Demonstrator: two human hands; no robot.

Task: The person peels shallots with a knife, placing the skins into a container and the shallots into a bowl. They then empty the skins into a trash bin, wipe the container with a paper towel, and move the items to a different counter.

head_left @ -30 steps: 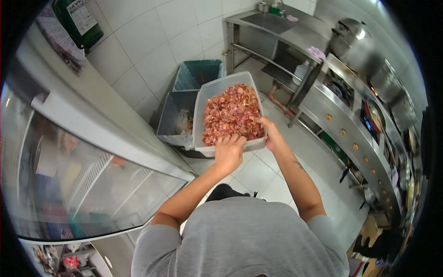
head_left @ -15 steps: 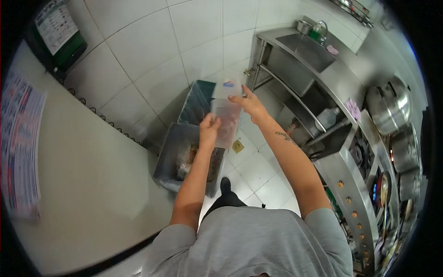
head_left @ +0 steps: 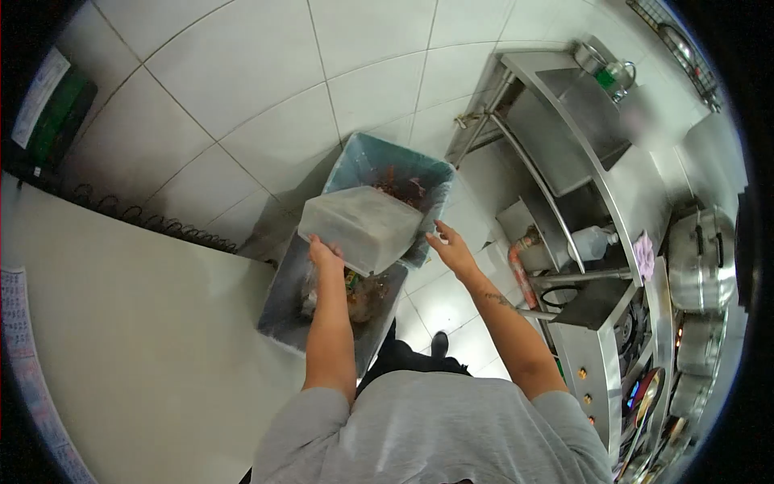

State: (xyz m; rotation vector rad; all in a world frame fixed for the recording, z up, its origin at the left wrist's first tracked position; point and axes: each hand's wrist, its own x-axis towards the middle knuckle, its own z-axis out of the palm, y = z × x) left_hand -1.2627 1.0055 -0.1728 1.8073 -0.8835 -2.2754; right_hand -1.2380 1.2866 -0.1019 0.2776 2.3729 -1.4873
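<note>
My left hand (head_left: 325, 252) grips the near left edge of a translucent plastic container (head_left: 359, 222). The container is tipped over, its base facing up, above the teal bin (head_left: 343, 165). Reddish food scraps (head_left: 403, 189) lie in that bin, just past the container. To the right, my right hand (head_left: 453, 252) is open, fingers apart, close to the bin's right rim and apart from the container. Below my left hand stands a dark grey bin (head_left: 280, 302) with rubbish (head_left: 367, 298) in it. The container's inside is hidden.
A steel sink counter (head_left: 592, 153) with lower shelves runs along the right, with a stove and large pots (head_left: 700, 258) nearer me. A pale flat surface (head_left: 153, 339) fills the left. Tiled wall (head_left: 242, 73) rises behind the bins.
The container has gone from upright between both hands to tipped over the teal bin. My right hand has let go and moved slightly right. The view has shifted, showing scraps in the teal bin.
</note>
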